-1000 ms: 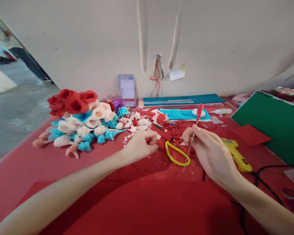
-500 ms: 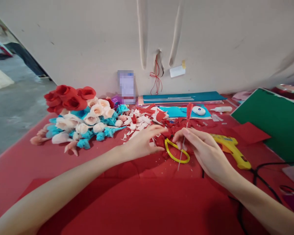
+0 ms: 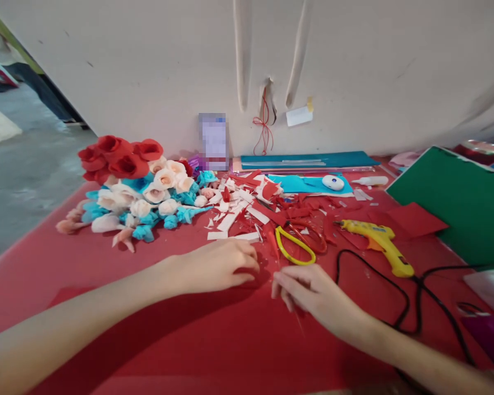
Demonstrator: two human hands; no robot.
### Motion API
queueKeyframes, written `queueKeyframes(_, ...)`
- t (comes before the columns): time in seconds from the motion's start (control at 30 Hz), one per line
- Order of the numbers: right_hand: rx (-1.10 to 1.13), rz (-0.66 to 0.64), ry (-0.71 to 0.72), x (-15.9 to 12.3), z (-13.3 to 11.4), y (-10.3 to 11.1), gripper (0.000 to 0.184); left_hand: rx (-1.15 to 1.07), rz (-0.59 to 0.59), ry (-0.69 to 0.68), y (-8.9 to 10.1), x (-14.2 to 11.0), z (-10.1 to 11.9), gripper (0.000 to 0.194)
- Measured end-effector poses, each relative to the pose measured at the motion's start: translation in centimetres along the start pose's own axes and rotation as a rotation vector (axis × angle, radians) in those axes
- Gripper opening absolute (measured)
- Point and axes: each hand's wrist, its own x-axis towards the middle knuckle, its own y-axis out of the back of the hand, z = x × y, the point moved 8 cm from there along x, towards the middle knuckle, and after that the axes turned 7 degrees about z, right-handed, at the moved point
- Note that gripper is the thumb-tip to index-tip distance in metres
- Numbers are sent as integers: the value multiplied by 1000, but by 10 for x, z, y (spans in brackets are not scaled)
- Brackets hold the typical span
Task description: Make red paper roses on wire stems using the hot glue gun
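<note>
- Two hands work near each other, not touching; read the clock from the gap between them, with the wall (image 3: pixel 148 66) at twelve.
- Right hand (image 3: pixel 307 288), at four: thumb and fingers pinched together on a thin stem (image 3: pixel 299 321), which is blurred. Its tail slants out toward five; its red end seems to point toward twelve, close to the scissors.
- Left hand (image 3: pixel 220 266), at nine: fingers bent, tips turned toward the right hand. Whether they grip anything I cannot tell.
- Step in hand, as I judge it: handling the stem close to the other hand. Next move, I'd say, calls for a steady right pinch and left fingertips brought near without knocking the stem.
- Six: a red sheet (image 3: pixel 168 334) lies below both hands.
- One: scissors (image 3: pixel 280 247), yellow handle nearest, lying just beyond the right hand.
- Twelve: scraps (image 3: pixel 234 203), red and white, in a loose heap.
- Two: glue gun (image 3: pixel 381 241) on its side, nozzle toward ten; its cable (image 3: pixel 418 299) loops around three.
- Ten: flowers (image 3: pixel 148 195), red, cream and blue, piled on the table (image 3: pixel 45 252).
- Farther at two: green board (image 3: pixel 453 203), tilted.
</note>
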Motion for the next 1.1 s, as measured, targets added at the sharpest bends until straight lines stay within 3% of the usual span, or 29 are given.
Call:
queueKeyframes(0.2,89,4,-99,-8,38,-13,34,34,36,56,-16,-12,-11,13)
queueKeyframes(0.6,155,4,-117,-7,47,-14,34,-93,48,155,-15,-14,-18,10)
queueKeyframes(0.8,151,4,-130,-7,48,-13,34,-186,175,362,-11,-18,-34,10)
queueKeyframes(0.97,143,5,-132,-6,49,-14,34,-120,358,401,2,-21,-45,13)
queueKeyframes(1.1,113,21,-84,-6,42,-9,35,-86,442,395,12,-19,-40,13)
